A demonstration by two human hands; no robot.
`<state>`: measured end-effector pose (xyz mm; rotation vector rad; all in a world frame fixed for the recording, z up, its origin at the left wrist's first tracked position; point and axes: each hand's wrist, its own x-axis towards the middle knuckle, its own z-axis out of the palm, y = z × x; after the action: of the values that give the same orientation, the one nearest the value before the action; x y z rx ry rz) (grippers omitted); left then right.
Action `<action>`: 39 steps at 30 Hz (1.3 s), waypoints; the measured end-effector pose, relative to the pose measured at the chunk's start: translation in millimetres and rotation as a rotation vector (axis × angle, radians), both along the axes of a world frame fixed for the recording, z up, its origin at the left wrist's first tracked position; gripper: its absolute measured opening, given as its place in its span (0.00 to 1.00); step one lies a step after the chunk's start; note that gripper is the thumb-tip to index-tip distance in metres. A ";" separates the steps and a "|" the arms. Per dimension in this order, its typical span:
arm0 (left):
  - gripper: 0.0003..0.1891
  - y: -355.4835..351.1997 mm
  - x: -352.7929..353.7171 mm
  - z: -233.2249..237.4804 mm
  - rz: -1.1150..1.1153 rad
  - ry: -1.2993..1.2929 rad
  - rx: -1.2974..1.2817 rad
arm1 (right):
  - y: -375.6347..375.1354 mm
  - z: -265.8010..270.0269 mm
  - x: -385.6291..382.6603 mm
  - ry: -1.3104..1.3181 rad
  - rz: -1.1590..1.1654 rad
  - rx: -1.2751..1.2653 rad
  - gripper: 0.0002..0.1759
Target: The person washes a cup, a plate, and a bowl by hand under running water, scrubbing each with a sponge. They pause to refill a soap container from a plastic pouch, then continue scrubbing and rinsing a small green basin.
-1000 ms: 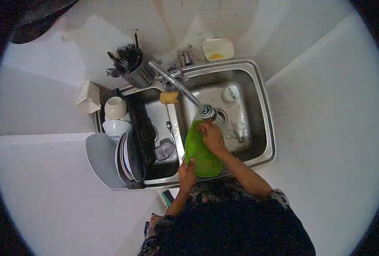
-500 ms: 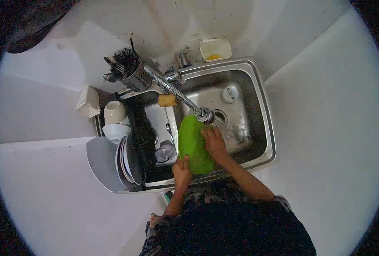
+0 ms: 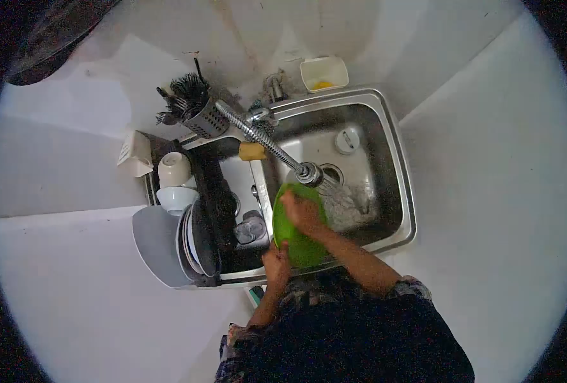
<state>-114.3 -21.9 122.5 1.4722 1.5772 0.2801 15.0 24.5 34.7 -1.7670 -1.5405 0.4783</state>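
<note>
— What can we not see clearly?
— The right hand [image 3: 302,214] is blurred, and the green item [image 3: 304,246] hides from us some fingers of the left hand [image 3: 277,263].
— And the dark object [image 3: 60,45] at upper left?
— The top edge cuts it. Also the yellow thing [image 3: 323,84] inside the white container [image 3: 325,66] is too small for us to tell.

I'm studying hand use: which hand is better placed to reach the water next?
Right, probably: the right hand is nearer the water, while the left hand grips the green item farther back.
</note>
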 end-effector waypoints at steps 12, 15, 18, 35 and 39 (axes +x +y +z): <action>0.19 20.5 1.2 -53.7 0.233 -0.298 -0.086 | -92.1 87.4 12.9 -0.070 0.194 0.019 0.11; 0.19 28.1 19.6 -40.9 0.002 -0.355 0.066 | -101.3 66.2 32.3 -0.306 0.299 -0.099 0.15; 0.22 36.5 41.7 -26.4 0.400 -0.642 -0.597 | -100.3 58.1 65.4 -0.205 0.353 -0.129 0.18; 0.15 22.1 40.1 -49.9 0.355 -0.770 -0.452 | -129.5 -23.5 149.8 0.744 -0.707 0.002 0.12; 0.16 15.2 25.0 -30.9 0.093 -0.456 -0.054 | -86.0 31.6 73.4 0.504 -0.351 -0.059 0.09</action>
<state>-89.3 -6.8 91.6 1.1900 1.2716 0.5791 88.4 -61.5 66.3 -1.7412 -0.8582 0.7273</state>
